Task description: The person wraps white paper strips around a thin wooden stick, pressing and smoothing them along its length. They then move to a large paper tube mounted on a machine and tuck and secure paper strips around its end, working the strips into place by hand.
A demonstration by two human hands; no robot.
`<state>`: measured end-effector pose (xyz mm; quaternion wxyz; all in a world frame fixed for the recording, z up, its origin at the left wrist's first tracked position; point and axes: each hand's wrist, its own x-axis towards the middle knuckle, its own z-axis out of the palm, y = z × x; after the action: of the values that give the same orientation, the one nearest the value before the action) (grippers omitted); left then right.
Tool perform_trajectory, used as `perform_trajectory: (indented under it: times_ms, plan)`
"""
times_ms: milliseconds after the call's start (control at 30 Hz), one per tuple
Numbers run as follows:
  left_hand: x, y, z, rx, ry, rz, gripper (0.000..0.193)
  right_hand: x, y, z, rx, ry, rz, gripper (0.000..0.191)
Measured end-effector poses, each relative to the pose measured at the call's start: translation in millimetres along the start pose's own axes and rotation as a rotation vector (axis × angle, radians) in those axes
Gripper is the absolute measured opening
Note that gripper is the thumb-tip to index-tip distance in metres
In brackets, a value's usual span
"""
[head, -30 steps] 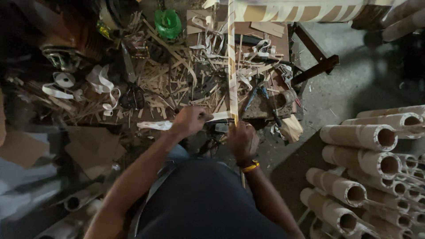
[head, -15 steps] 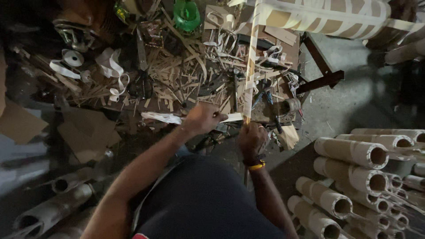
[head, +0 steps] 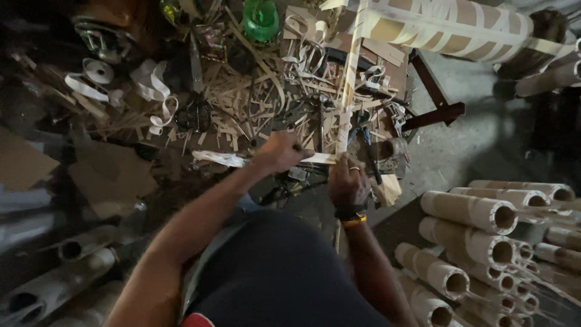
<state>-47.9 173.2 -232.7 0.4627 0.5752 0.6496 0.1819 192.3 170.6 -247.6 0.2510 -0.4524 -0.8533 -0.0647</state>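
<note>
A long pale wooden strip [head: 350, 79] stands nearly upright in front of me, running from my hands up to the top of the view. My right hand [head: 348, 181], with a ring and a yellow-and-black wristband, grips its lower end. My left hand [head: 283, 151] is closed on a short flat pale piece [head: 319, 158] that lies crosswise against the strip, just left of the right hand. What else the left hand holds is hidden by its fingers.
A littered floor of wood shavings and offcuts [head: 242, 103] lies ahead, with white tape rolls [head: 97, 71], a green bottle [head: 260, 18] and a dark metal bracket [head: 433, 115]. Stacked cardboard tubes [head: 478, 242] lie at right, grey pipes [head: 54, 278] at left. A large patterned tube [head: 448, 27] lies at top right.
The view has shifted, so the floor clutter sits lower and further right in the frame. Both hands stay on the strip and the cross piece, close together as before.
</note>
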Motion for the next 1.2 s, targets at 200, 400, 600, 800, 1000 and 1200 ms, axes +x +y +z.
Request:
perform_trajectory:
  times_ms: [200, 400, 600, 800, 1000, 1200]
  plan:
    - [14, -14, 1, 0.014, -0.069, -0.058, 0.052, 14, 14, -10, -0.268, -0.340, -0.278, 0.017]
    - [5, -13, 11, 0.002, -0.009, -0.022, 0.048, 7, 13, -28, 0.422, -0.282, 0.231, 0.033]
    - [6, -27, 25, -0.006, 0.235, 0.323, 0.036, -6, 19, -2, 1.666, -0.240, 0.897, 0.035]
    - [5, -31, 27, -0.072, 0.102, 0.141, 0.036, -6, 29, 11, 1.730, -0.342, 0.941, 0.026]
    - [-7, -17, 33, 0.030, 0.506, 0.591, 0.047, -8, 11, 10, 1.154, -0.257, 0.666, 0.025]
    - [-19, -6, 11, 0.117, 0.265, 0.250, 0.048, -4, 0, 13, 1.504, -0.159, 0.845, 0.015]
